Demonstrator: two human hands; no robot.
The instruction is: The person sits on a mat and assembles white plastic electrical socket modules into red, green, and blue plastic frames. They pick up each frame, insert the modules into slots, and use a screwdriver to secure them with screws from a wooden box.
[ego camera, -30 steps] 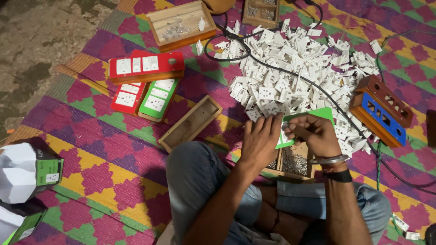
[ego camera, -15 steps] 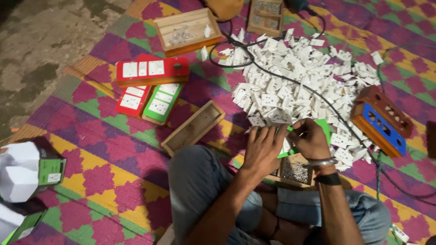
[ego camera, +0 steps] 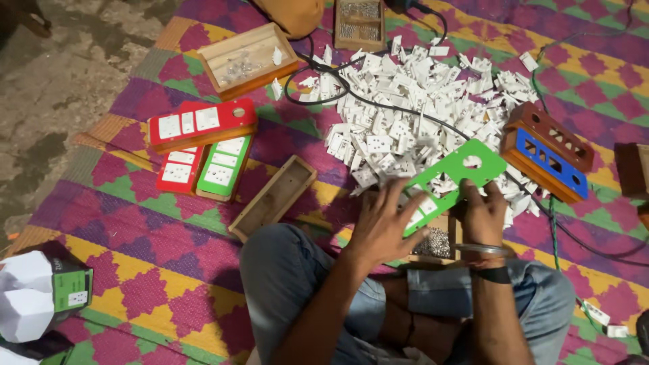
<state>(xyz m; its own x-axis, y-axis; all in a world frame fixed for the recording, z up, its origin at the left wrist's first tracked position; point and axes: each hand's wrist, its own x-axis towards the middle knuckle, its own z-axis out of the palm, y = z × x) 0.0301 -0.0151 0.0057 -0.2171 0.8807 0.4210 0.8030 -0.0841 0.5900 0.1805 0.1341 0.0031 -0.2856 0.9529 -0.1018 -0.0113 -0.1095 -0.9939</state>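
- Head view, nearest first: the person sits cross-legged on a patterned mat [ego camera: 135, 270], knees in blue trousers, both forearms reaching forward over the lap.
- The left hand [ego camera: 382, 226] is spread wide, fingers fanned and palm down, lying against the near, lower end of the green plate [ego camera: 454, 179]; it presses or steadies rather than clasps, and whether any finger curls under the edge I cannot tell.
- The right hand [ego camera: 483, 215], with a bangle and a dark band at the wrist, is closed around the plate's near long edge, thumb side up, pinching it.
- The green plate is a flat cover with a round hole and rectangular cut-outs; its long axis runs on a slant, from low beside the left hand up and away to the right. It lies just beyond both hands, tilted, and the right hand has the firmer hold.
- Directly under the plate sits an open wooden box [ego camera: 436, 243] holding small metal screws.
- Left of the plate lies an empty wooden box [ego camera: 274, 197]; farther left, red and green finished boards [ego camera: 203, 152].
- Right of the plate stand a blue-faced board [ego camera: 546, 161] and a brown one.
- Beyond the plate spreads a heap of white switch parts [ego camera: 419, 101], crossed by a black cable [ego camera: 378, 108].
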